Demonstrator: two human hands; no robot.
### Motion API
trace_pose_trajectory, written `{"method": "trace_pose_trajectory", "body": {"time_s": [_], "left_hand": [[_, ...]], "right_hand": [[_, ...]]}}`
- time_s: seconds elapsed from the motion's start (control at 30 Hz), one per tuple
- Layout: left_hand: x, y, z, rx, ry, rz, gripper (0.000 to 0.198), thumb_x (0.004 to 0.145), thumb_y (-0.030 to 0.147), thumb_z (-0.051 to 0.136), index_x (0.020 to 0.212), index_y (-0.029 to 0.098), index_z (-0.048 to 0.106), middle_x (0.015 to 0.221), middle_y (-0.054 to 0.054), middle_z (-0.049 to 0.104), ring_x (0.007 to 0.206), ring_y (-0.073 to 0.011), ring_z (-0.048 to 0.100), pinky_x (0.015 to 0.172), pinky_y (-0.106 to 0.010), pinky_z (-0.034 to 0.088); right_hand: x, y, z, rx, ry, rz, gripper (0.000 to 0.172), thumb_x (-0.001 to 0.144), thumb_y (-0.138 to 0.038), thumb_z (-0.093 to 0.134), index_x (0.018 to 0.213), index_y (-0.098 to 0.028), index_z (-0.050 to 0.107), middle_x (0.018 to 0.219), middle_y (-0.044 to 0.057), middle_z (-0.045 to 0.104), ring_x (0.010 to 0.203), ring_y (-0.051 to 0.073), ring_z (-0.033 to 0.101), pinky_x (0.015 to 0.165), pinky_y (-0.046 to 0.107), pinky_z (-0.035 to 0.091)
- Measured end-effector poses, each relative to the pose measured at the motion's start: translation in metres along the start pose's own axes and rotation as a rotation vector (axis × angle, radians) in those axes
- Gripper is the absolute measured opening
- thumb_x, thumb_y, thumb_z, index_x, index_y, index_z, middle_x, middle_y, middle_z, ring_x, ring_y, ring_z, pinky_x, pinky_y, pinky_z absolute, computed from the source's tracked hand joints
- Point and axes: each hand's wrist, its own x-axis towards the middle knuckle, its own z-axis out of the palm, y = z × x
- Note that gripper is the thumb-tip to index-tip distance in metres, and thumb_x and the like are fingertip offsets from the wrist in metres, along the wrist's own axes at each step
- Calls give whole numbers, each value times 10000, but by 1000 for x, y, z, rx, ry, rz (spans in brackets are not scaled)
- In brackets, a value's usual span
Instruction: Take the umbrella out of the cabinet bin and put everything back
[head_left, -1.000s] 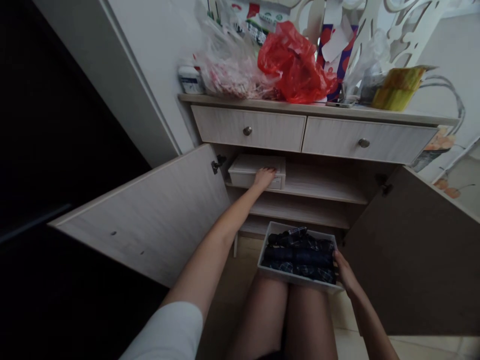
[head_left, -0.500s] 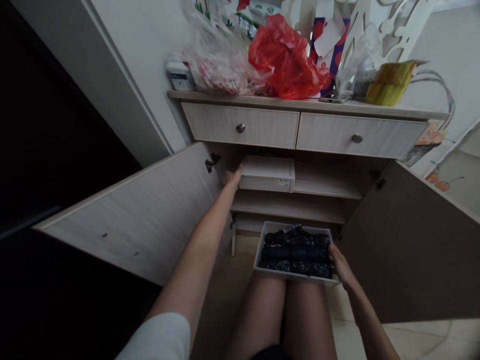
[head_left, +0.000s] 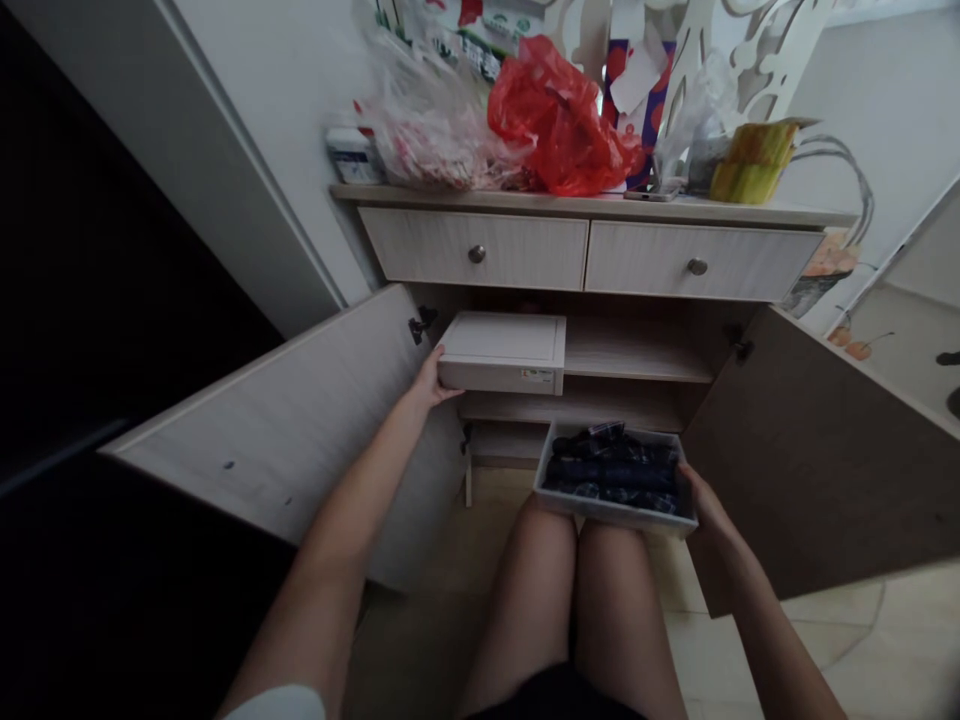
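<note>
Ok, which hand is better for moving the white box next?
Probably the left hand: it grips the left end of the white box. The right hand is farther away, holding the bin of dark bundles.

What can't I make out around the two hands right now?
All in the head view:
Inside of the white box: hidden by its own top.
Wording on the label: too small and blurred to read.
Floor of the open tray: hidden by the dark bundles.
Some fingers of the left hand: hidden by the white box.
Left sleeve: cut off by the bottom edge.
</note>
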Motion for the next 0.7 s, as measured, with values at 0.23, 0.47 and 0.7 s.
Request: {"method": "trace_pose_trajectory", "body": {"time_s": [0.23,0.47,0.7], "left_hand": [[-21,4,-26,-49,8,-41,527,855,513,634,1306,248,570,1101,-113,630,999,-278,650,891,-479,574],[-34,-7,-13,-75,-42,-57,469,872,472,627,1273,232,591,1051,-95,641,911,-244,656,861,-462,583],[-32,-14,-16,-89,17,-29,501,857,484,655,1290,244,574,1081,-103,654,937,-252,665,852,-457,585]], "right_hand": [[35,-76,-5,153,236,-200,367,832,-454,611,1104,-223,697,966,42,770,921,259,733,832,408,607],[77,-110,34,38,283,-529,516,880,-457,520,1342,-247,609,1163,9,725,1061,206,687,887,360,582],[81,-112,39,35,213,-421,417,868,-360,554,1254,-256,674,1122,-3,745,1041,197,697,894,327,577]]}}
